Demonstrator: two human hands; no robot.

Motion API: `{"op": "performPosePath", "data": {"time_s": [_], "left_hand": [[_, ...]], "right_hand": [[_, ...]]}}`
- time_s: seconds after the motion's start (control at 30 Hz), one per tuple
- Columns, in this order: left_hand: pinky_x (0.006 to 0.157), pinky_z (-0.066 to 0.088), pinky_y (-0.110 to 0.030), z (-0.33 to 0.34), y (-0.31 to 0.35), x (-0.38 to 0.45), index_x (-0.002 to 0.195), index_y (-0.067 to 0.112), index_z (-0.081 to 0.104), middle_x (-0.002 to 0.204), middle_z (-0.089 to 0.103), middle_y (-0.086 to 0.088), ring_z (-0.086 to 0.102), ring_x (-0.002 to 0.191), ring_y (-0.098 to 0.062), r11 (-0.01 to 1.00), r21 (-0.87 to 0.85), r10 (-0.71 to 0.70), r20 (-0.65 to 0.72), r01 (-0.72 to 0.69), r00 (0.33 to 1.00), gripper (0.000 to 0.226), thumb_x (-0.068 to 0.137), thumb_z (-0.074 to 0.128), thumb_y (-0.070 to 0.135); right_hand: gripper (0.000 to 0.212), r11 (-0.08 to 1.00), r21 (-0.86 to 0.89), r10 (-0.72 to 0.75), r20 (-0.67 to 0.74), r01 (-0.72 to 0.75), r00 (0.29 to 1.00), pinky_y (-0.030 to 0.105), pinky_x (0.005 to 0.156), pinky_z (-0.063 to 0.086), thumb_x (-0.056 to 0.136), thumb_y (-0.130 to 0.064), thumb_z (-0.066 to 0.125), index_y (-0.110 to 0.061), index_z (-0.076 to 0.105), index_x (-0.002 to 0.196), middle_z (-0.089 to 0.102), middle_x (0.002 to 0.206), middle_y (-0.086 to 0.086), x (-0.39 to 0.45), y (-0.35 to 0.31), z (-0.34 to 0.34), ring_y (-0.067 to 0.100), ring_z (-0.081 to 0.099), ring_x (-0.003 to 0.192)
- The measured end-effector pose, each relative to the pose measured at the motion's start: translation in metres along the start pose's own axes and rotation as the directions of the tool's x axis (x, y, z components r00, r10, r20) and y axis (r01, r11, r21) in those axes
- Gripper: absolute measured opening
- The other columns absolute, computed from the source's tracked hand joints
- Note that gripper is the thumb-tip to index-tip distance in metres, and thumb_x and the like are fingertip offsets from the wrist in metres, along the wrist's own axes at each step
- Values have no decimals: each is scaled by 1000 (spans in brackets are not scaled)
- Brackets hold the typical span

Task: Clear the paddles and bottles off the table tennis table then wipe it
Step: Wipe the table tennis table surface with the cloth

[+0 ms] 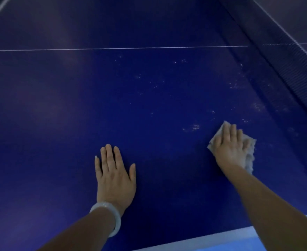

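The left hand, a pale bangle on its wrist, lies flat and released on the dark blue counter, fingers straight and holding nothing. To its right, well apart from it, the right hand presses down with straight fingers on a small grey cloth spread on the counter near the net, which runs along the right side. Faint whitish smudges, perhaps dust or drying streaks in this dim view, dot the blue between the cloth and the thin white centre line.
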State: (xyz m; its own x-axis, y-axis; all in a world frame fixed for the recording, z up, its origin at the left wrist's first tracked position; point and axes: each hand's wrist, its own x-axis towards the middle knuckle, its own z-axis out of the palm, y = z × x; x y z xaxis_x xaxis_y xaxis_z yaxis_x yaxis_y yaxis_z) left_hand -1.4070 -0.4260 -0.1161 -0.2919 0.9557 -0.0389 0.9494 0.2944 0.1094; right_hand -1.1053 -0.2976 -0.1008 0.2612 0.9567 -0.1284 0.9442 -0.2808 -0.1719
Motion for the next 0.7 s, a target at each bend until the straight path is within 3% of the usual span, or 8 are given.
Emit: {"op": "performPosePath", "data": {"time_s": [0.13, 0.2, 0.37, 0.43, 0.5, 0.57, 0.63, 0.7], "left_hand": [[123, 2, -48, -1, -1, 0, 153, 4, 9, 162, 4, -16, -6, 151, -27, 1000, -2, 1, -3, -1, 1000, 77, 96, 2, 55], [123, 1, -48, -1, -1, 1, 154, 4, 8, 162, 3, -15, -7, 151, -27, 1000, -8, 5, -3, -5, 1000, 77, 96, 1, 55], [122, 6, -50, 0, -1, 0, 153, 2, 12, 162, 7, -17, -2, 151, -29, 1000, -15, 0, 0, 0, 1000, 75, 98, 5, 51], [122, 8, -52, 0, -1, 0, 153, 1, 13, 162, 9, -19, 0, 151, -31, 1000, -10, 2, 1, -2, 1000, 74, 98, 6, 50], [122, 9, -52, 0, -1, 0, 153, 1, 14, 161, 10, -19, 2, 151, -31, 1000, -11, 2, -3, -2, 1000, 73, 98, 7, 48], [122, 9, -52, -1, -1, 0, 153, 1, 13, 161, 9, -19, 2, 151, -32, 1000, -13, 2, 1, -2, 1000, 73, 98, 6, 48], [121, 10, -53, -1, -1, -1, 152, 0, 14, 161, 9, -20, 2, 150, -32, 1000, -16, 4, 3, -4, 1000, 73, 99, 5, 48], [121, 12, -54, -1, -2, -1, 152, -2, 17, 160, 12, -22, 5, 150, -34, 1000, -21, 6, 3, -6, 1000, 72, 99, 6, 46]], "right_hand": [[59, 996, 48, 69, 76, -73, 995, 60, 118, -1, 103, -39, 13, -21, -7, 156, -9, 164, 7, 20, -68, 4, 28, -11, 150], [59, 988, -30, -150, 95, 154, 984, 60, 118, 2, 103, -40, 14, -23, -8, 155, -10, 163, 7, 4, -105, 15, 29, -9, 150], [61, 748, -146, -639, 107, 648, 762, 56, 120, -1, 103, -44, 20, -24, -7, 154, -5, 164, 4, -62, -96, 34, 26, -9, 150], [73, 813, -210, -540, 76, 543, 838, 61, 117, 7, 101, -40, 38, -19, -10, 153, -3, 164, 10, -48, -54, 28, 32, -4, 150], [69, 980, -99, -170, 40, 173, 985, 61, 118, 3, 103, -41, 30, -24, -12, 154, -6, 164, 8, -28, -15, 10, 29, -6, 150], [60, 995, 12, 92, 96, -94, 991, 59, 118, -4, 104, -43, 18, -27, -8, 156, -10, 164, 5, -23, -8, 0, 26, -12, 150], [59, 989, -26, 145, 77, -144, 986, 61, 117, -2, 103, -39, 15, -22, -6, 156, -9, 163, 10, -37, -37, 6, 31, -10, 150], [64, 995, -104, 10, 25, -7, 1000, 63, 116, 2, 102, -36, 19, -17, -11, 155, -7, 163, 13, -66, -80, 20, 34, -6, 150]]}}
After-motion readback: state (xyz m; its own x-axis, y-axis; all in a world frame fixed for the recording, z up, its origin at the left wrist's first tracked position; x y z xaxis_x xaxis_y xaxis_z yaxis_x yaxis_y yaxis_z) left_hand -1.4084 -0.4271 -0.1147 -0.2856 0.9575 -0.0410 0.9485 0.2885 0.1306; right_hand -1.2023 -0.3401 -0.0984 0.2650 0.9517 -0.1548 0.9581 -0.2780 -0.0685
